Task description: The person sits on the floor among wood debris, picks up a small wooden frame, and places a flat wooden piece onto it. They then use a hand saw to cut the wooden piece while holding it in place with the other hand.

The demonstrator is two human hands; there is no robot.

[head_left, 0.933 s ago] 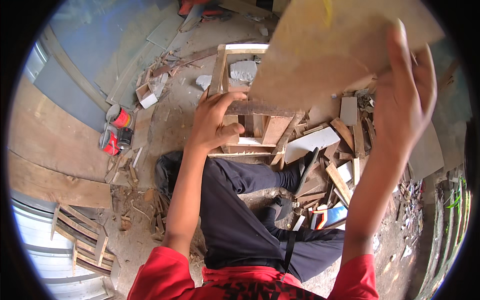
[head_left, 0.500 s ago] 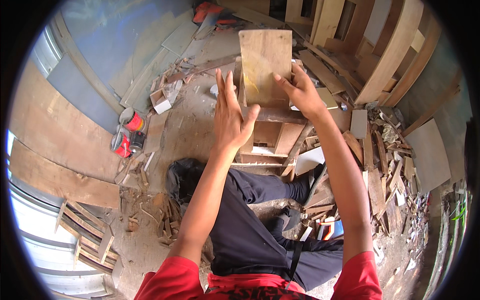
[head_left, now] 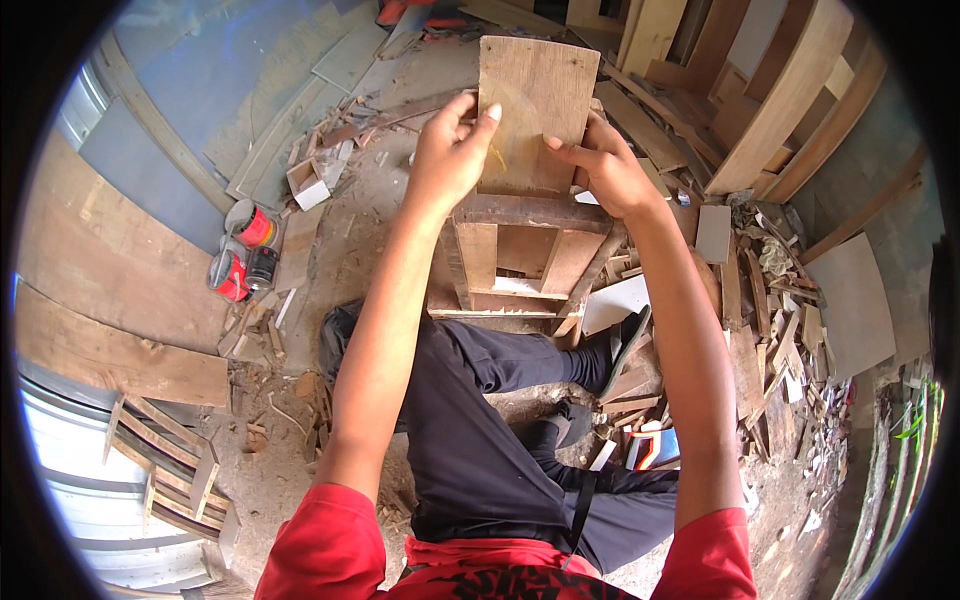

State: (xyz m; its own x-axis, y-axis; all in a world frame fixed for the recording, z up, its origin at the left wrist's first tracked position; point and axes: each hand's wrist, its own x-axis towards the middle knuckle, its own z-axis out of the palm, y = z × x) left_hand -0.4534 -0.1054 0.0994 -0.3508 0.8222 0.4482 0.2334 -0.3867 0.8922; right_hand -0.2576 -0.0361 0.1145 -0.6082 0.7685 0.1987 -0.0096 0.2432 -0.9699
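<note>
A flat wooden board with a yellowish smear on its face stands upright before me, held between both hands. My left hand grips its left edge, thumb on the front and fingers curled behind. On the right edge my right hand holds it the same way, its fingers partly hidden behind the board. Just below the board is a small wooden frame stand with a dark, worn top rail and an opening in its front.
Paint cans stand at the left beside a small white-sided box. A heap of wood scraps covers the right side. Tall planks lean at the back right. My outstretched legs lie close below the stand.
My left hand was open beside the board and now grips its left edge. The board has risen slightly and shifted a little to the right. My right hand keeps its hold.
</note>
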